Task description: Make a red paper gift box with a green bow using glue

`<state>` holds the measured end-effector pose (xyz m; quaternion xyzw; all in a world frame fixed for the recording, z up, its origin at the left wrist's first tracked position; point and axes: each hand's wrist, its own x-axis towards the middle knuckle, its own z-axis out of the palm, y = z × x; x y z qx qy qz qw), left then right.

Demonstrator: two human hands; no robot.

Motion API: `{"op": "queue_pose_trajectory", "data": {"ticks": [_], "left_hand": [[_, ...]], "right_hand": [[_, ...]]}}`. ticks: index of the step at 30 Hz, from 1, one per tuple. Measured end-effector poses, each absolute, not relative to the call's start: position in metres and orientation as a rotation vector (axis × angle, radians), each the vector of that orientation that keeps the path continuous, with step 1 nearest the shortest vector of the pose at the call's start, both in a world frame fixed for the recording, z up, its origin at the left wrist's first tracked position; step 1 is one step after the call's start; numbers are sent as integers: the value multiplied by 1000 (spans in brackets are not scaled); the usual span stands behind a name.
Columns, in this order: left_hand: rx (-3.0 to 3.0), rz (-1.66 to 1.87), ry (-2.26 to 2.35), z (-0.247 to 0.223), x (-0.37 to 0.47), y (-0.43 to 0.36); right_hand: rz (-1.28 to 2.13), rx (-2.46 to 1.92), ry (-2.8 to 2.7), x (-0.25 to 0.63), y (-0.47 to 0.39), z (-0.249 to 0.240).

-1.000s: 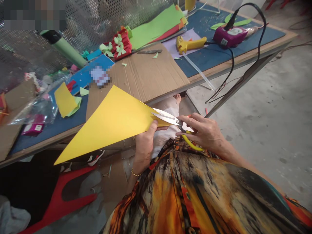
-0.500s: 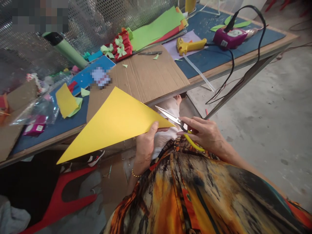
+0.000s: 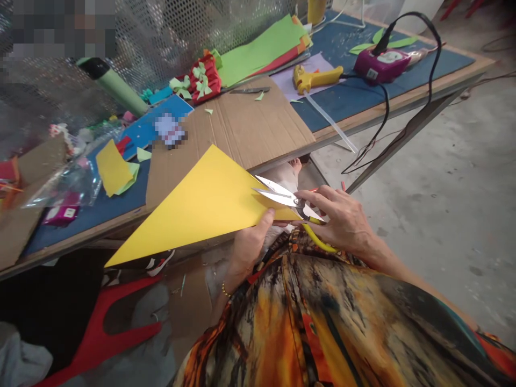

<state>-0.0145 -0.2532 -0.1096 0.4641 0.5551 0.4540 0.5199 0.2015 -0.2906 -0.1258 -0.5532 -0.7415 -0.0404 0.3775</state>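
Note:
A large triangle of yellow paper (image 3: 189, 204) hangs in front of the table edge. My left hand (image 3: 252, 236) pinches its lower edge near the right corner, thumb on top and fingers beneath. Scissors (image 3: 282, 194) with yellow handles are in my right hand (image 3: 342, 215), blades parted and pointing left. One blade lies over the face of the paper and the other shows past its upper right edge. The paper's right corner reaches the scissors' handles, partly covered by them. My right fingers wrap the handles, one fingertip near the pivot.
On the table lie a brown cardboard sheet (image 3: 242, 123), a yellow glue gun (image 3: 316, 79) with a clear glue stick, and a purple power socket (image 3: 381, 64). Green paper sheets (image 3: 262, 48) and a green bottle (image 3: 116, 86) stand farther back. A red stool (image 3: 92, 333) is below left.
The yellow paper and my left hand have moved right, to the scissors. The scissor blades have opened wider, and one now overlaps the paper.

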Motion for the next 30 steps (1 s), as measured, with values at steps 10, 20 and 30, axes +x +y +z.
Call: {"op": "queue_pose_trajectory", "data": {"ticks": [10,20,30], "left_hand": [[1155,1062,1285,-111,-12,-254],[1226,894,1415,-117,-14,-256],[1187,904,1404,-120,-12,-256]], "right_hand": [[-108,-1429,-1937,205,-294,-134],[-168,-1484,-1918,205,-295,-137],[-223,-1460,-1929,205,-295,-134]]}}
